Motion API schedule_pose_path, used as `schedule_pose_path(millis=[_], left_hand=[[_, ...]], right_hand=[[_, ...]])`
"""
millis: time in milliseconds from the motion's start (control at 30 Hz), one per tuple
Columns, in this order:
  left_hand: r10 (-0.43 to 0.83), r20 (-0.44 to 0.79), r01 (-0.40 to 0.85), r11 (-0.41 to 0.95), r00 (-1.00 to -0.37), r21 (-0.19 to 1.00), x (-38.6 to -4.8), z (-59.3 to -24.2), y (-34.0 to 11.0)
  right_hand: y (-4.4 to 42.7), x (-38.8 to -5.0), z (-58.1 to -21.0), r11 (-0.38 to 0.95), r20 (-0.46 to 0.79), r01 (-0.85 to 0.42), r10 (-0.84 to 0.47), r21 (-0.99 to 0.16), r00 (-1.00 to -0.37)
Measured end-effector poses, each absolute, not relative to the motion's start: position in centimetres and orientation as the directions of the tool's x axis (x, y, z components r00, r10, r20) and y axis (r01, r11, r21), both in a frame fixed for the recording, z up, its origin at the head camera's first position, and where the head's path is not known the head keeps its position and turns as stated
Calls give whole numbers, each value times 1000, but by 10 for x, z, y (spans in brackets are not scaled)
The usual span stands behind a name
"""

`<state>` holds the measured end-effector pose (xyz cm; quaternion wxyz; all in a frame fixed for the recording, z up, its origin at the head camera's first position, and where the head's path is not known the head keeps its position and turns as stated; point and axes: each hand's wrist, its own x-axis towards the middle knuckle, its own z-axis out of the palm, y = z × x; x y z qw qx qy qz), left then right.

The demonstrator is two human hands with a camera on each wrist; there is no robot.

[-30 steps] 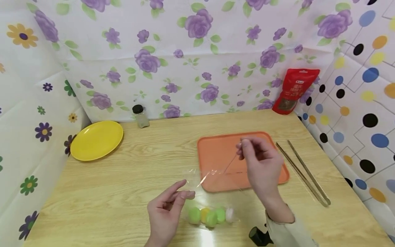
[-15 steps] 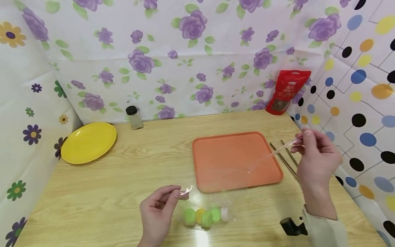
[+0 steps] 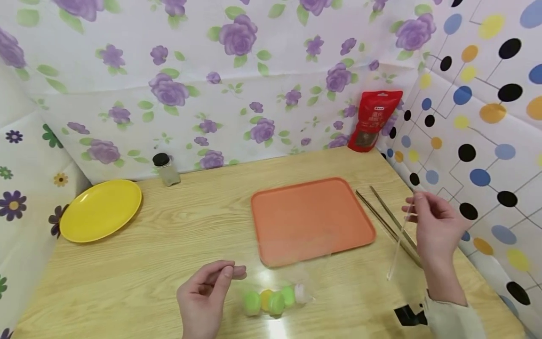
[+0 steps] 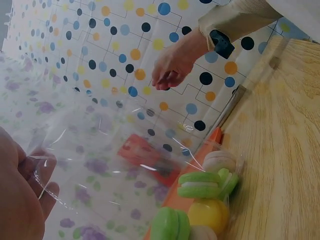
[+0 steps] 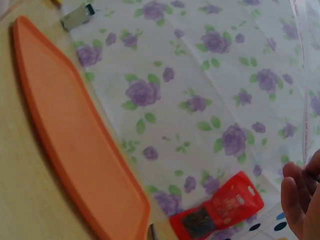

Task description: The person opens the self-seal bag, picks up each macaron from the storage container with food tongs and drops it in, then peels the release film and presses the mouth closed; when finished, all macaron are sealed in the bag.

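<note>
My left hand (image 3: 205, 296) pinches the top edge of a clear plastic bag (image 4: 100, 150). Green, yellow and pale macarons (image 3: 275, 302) lie at the bag's lower end, near the table surface. Raised at the right, above the tongs (image 3: 379, 217), my right hand (image 3: 440, 228) pinches a thin clear plastic strip (image 3: 400, 242) that hangs down, apart from the bag. In the right wrist view the strip rises along the right edge, beside the fingertips. Much of the bag's film is too transparent to trace in the head view.
An orange tray (image 3: 313, 221) lies behind the bag. At the back left are a yellow plate (image 3: 101, 212) and a small black-capped jar (image 3: 167, 172). A red pouch (image 3: 372, 122) stands in the back right corner. Patterned cloth walls border the table.
The right hand has pulled away from the bag to the right, and the strip has come off with it. The left hand keeps its pinch; the head view has shifted right.
</note>
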<state>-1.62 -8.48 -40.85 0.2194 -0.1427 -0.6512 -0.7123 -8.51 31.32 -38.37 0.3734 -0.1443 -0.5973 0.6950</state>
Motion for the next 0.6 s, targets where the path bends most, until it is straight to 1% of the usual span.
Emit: schedule_pose_path(millis=[100, 200, 300, 433, 600], left_hand=[[-130, 487, 497, -55, -863, 866, -16, -408, -85], [-133, 490, 500, -55, -862, 864, -16, -408, -86], [-132, 498, 509, -66, -857, 858, -16, -408, -86], [-125, 503, 515, -86, -855, 853, -15, -408, -86], [-114, 502, 512, -86, -857, 854, -15, -408, -87]], right_hand=[[319, -87, -408, 104, 236, -227, 683, -968, -691], [321, -92, -430, 243, 252, -114, 672, -963, -696], [323, -95, -447, 383, 290, -28, 648, -923, -705], [328, -104, -462, 520, 328, 48, 606, -853, -725], [334, -115, -475, 663, 369, 101, 529, -742, -764]])
